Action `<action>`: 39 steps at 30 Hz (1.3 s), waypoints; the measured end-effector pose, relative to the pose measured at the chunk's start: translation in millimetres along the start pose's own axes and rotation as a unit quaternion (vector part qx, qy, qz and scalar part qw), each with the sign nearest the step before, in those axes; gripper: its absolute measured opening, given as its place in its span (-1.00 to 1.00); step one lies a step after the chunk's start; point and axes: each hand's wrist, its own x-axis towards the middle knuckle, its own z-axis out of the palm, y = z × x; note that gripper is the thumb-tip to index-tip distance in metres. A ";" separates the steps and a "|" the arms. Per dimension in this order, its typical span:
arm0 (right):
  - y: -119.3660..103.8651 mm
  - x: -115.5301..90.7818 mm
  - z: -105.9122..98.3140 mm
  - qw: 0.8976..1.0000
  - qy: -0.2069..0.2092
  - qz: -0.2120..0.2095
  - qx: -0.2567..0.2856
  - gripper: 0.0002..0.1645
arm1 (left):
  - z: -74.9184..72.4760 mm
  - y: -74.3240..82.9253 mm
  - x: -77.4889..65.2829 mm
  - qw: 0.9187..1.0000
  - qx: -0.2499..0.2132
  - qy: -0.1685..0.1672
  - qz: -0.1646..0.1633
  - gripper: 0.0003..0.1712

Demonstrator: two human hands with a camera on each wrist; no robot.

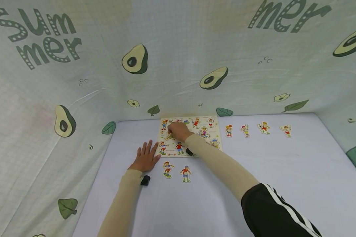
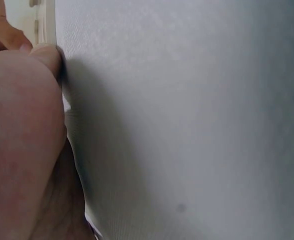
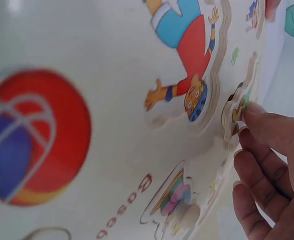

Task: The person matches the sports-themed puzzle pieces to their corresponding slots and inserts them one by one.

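A cream wooden puzzle board with printed sports figures lies against the back of the table. My right hand reaches over its left half. In the right wrist view, the thumb and fingertips pinch a small wooden figure piece at its recess; most of its picture is hidden. Beside the board's lower left corner, my left hand lies flat on the table with fingers spread. Its thumb touches the board's edge in the left wrist view. A skateboarder piece and a red-shirted boy piece lie in front of the board.
Right of the board, several loose figure pieces lie in a row, from a piece with a ball to a red-and-white piece. A patterned cloth wall rises behind the white table.
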 end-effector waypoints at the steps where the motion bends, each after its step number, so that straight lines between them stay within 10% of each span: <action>1: -0.9 0.2 0.2 1.000 -0.001 0.001 0.000 -0.90 | -0.5 0.8 0.0 1.000 0.001 -0.002 -0.001 -0.17; 39: -9.4 -20.0 -12.9 0.995 0.045 -0.044 -0.077 -0.86 | -3.6 3.1 -5.0 1.000 -0.006 -0.010 -0.005 -0.18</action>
